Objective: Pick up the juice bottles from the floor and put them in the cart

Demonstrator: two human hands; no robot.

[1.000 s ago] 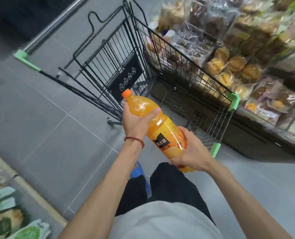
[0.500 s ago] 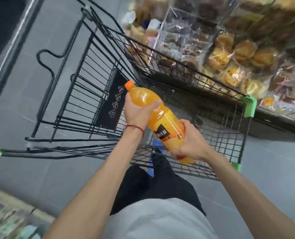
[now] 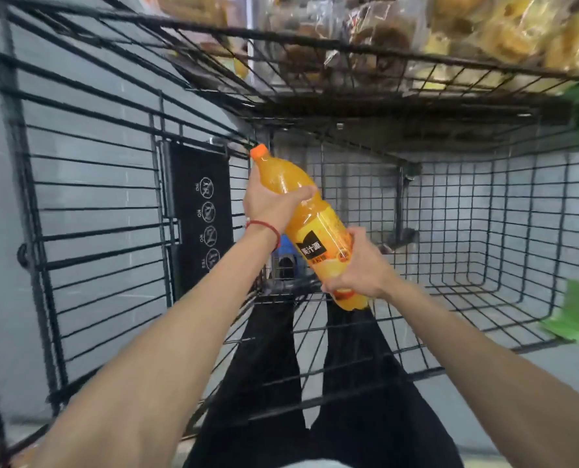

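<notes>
Juice bottle point(image 3: 310, 228) tilted over cart point(image 3: 450, 231): left hand point(image 3: 269, 206) grips neck, right hand point(image 3: 357, 268) base (both wrapped)

A grey tiled floor point(image 3: 568, 383) lies underfoot; bagged pastries point(image 3: 484, 32) are piled along the top.

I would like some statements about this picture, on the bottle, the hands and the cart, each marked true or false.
1. The left hand and the right hand both hold the bottle. True.
2. The cap is green. False: it is orange.
3. The left hand grips the bottle's lower end. False: it grips the upper part, and the right hand grips the lower part.
4. A red cord is round the left wrist. True.
5. The bottle lies on the floor of the cart. False: the hands hold it in the air, tilted.
</notes>
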